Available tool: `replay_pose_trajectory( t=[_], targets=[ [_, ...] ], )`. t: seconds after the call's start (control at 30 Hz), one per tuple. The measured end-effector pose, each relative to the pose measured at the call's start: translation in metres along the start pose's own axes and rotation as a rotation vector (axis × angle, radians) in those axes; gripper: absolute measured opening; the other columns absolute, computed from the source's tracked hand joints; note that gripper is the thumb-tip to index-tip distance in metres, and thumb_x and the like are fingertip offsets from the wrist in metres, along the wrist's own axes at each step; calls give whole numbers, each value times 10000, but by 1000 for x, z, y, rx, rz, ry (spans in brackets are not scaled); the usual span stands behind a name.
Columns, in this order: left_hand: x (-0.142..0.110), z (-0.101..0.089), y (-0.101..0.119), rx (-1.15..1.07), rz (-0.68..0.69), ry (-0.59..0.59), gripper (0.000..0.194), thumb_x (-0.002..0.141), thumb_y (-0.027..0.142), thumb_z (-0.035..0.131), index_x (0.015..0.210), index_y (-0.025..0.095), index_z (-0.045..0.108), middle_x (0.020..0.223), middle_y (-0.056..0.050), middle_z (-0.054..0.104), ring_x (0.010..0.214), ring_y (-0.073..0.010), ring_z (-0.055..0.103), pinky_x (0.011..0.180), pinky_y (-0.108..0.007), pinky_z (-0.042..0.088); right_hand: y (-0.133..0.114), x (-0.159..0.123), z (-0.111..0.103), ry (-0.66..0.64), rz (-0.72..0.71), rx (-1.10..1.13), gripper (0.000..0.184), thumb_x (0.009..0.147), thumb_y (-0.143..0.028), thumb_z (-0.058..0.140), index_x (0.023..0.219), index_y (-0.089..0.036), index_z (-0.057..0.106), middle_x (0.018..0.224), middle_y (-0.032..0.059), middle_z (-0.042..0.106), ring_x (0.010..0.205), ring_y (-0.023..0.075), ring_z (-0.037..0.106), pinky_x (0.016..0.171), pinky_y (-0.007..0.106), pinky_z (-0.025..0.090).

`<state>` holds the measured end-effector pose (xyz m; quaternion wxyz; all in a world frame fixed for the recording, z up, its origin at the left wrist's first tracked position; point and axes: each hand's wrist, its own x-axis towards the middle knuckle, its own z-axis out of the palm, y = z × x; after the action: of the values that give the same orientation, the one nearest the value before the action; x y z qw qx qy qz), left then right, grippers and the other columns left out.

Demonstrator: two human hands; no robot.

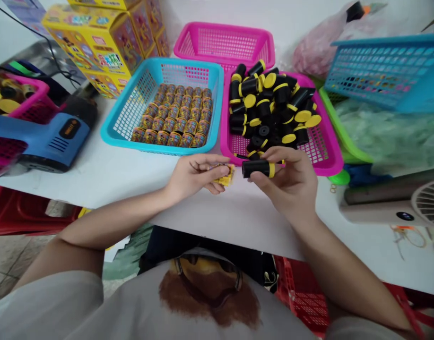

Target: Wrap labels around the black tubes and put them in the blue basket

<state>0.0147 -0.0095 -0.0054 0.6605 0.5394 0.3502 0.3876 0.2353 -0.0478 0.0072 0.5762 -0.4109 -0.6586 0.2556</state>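
A: Where was the black plastic tube with a yellow lid (pixel 255 169)?

B: In the right hand (pixel 291 182). The thumb and fingers pinched it, over the white tabletop (pixel 220 212), just by the front edge of the bright pink plastic basket (pixel 335 163) with a heap of tubes like it.

A: Which way did it lie?

B: On its side. Its long way ran left to right, nearly level. The lid was at the right hand's end, and the bare black end pointed at the left hand (pixel 197 174).

A: What was the left hand doing?

B: It pinched a small yellow printed wrapper (pixel 228 175) between thumb and fingers. I couldn't tell if the wrapper was flat or puffed open.

A: Did the two touch?

B: No. The wrapper was just left of the black end, with a little gap. I think that gap mattered most.

A: Which hand was nearer the light blue plastic basket (pixel 219 108)?

B: The left, close to its front right corner.
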Motion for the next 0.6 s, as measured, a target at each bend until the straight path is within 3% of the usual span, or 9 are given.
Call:
replay_pose_trajectory(
  t=[0.13, 0.3, 0.4, 0.5, 0.6],
  targets=[
    [0, -1, -3, -45, 35, 78, 539, 746, 657, 870, 904, 146, 808, 795, -71, 814, 682, -220, 802, 571, -263, 673, -6, -4, -1, -55, 75, 26, 283, 892, -399, 747, 1031, -311, 516, 1139, 69, 617, 1056, 228, 691, 769, 400, 686],
    [2, 0, -4, 44, 207, 52, 431, 796, 630, 850, 911, 215, 851, 1124, -96, 825, 1073, -275, 798, 859, -366, 693, -16, -10, 2, -79, 11, 46, 219, 909, -331, 749, 1075, -324, 607, 1131, 52, 691, 955, 195, 735, 807, 387, 686],
    [1, 1, -4, 104, 259, 23, 422, 840, 656, 800, 896, 241, 859, 1171, -89, 814, 1211, -283, 749, 1007, -411, 644, -19, -13, 6, -32, -15, -10, 223, 903, -370, 770, 1089, -323, 656, 1078, 49, 732, 893, 181, 738, 790, 359, 678],
    [1, 1, -9, 60, 230, 53, 520, 834, 724, 760, 737, 217, 820, 1146, -92, 820, 1139, -279, 776, 909, -385, 665, -20, -13, 8, -24, -15, -20, 231, 898, -398, 779, 1099, -317, 696, 999, 40, 747, 901, 188, 736, 779, 356, 667],
    [0, -1, -16, 124, 205, 106, 705, 825, 840, 660, 552, 192, 705, 907, -98, 831, 951, -266, 807, 719, -340, 663, -19, -11, 8, -61, -1, 27, 245, 888, -318, 794, 1123, -321, 722, 944, 12, 748, 833, 161, 721, 743, 325, 655]
  ],
)
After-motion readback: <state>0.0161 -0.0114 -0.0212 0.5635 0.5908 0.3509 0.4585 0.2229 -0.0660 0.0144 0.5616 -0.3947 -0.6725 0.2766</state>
